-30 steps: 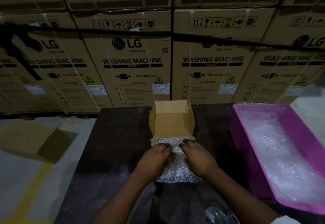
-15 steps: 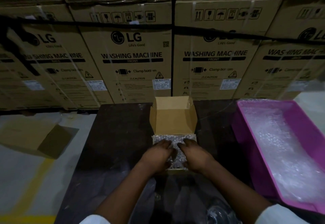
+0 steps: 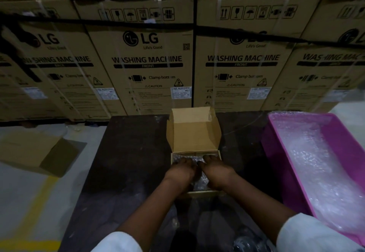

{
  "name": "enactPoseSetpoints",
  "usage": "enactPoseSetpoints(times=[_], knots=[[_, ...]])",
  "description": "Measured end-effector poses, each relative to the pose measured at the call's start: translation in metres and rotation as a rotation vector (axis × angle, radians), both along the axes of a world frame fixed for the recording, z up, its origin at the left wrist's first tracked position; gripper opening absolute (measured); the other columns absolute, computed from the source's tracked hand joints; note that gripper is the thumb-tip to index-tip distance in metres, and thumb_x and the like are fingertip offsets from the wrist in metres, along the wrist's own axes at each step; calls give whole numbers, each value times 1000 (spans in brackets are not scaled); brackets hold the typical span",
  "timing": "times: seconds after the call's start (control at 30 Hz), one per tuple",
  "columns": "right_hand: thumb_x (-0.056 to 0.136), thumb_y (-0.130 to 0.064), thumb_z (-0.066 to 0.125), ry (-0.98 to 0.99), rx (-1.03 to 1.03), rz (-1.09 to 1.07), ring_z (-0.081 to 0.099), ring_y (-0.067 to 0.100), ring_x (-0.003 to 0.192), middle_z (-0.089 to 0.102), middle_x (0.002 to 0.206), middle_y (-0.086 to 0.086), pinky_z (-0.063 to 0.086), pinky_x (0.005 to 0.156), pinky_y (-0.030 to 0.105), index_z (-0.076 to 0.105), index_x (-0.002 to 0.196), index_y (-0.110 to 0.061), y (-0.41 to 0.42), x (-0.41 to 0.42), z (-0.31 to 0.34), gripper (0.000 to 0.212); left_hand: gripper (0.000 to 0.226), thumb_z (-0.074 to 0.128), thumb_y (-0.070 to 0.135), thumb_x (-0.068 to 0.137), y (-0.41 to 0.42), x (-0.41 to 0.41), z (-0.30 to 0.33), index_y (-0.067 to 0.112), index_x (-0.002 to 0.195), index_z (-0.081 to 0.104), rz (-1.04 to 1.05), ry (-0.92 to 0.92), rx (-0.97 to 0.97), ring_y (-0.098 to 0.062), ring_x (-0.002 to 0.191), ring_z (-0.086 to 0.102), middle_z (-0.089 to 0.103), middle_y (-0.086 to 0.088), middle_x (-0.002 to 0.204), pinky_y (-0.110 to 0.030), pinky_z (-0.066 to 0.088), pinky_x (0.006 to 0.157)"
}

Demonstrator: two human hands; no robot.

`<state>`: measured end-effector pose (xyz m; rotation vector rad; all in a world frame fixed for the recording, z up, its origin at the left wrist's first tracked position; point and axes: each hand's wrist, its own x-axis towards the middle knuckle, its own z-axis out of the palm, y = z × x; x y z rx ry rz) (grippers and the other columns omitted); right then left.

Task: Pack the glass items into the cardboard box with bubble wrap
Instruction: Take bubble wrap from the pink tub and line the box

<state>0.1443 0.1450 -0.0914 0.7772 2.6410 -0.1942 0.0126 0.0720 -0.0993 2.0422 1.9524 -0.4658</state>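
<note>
Already I had both hands, left hand and right hand, pressing the bubble wrap bundle down inside the cardboard box, fingers flat on it and gripping nothing; closing the lid remained, I judged.

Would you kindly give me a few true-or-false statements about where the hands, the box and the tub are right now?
1. Both hands press into the bubble wrap inside the small box. True; the left hand and right hand lie side by side on it.
2. The box lid is closed. False; the lid stands open behind the hands.
3. A pink tub holding more wrap sits to the person's right. True.
4. The right hand holds a glass above the tub. False; it is down in the box, on the wrap.
5. The box stands on the floor. False; it stands on the dark table.
</note>
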Motion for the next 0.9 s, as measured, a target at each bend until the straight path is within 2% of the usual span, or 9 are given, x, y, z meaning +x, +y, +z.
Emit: enactPoseSetpoints(times=[0.1,0.2,0.3,0.43,0.6,0.8,0.9], knots=[[85,-8,56,-2,28,-9,41,37,125,40,137,16,43,101,43,42,136,-10,-1,-2,-3,53,64,58,21,91,6,5,-2,4,145,30,21,15,-50,-37,131,36,35,-20,144,-47,37,104],[89,-5,46,21,13,-42,40,37,126,40,137,17,46,98,45,41,139,-13,-1,-3,-7,50,55,50,20,95,10,9,-7,5,145,32,43,26,-86,-38,133,34,33,-20,146,-49,35,106],[90,-6,50,-24,-33,-86,39,37,128,37,141,16,46,98,46,37,142,-17,-1,-7,-9,55,53,47,23,97,14,8,-12,6,145,33,72,7,-103,-37,131,35,35,-19,144,-50,36,104],[94,-8,47,-138,-96,-136,34,37,133,33,145,14,42,103,46,36,143,-16,0,-16,-10,51,57,50,21,95,16,6,-10,8,147,30,84,-23,-139,-38,134,31,30,-18,147,-51,33,107],[89,-10,59,-186,-92,-100,35,39,134,28,148,17,35,107,45,21,150,-15,1,-22,-7,72,71,52,21,95,19,4,-6,10,153,13,83,-23,-232,-41,141,18,9,-16,157,-55,24,113],[82,-10,67,-170,-88,-63,39,43,129,26,148,20,43,101,50,15,151,-17,4,-17,-5,87,63,50,17,97,17,6,9,7,151,19,69,2,-209,-41,139,23,17,-18,155,-52,29,111],[88,-6,57,-138,-88,-81,42,41,128,34,145,18,46,98,49,24,149,-19,5,-12,-3,70,51,48,19,97,17,11,13,4,144,36,62,31,-184,-38,134,37,35,-19,149,-49,33,109]])
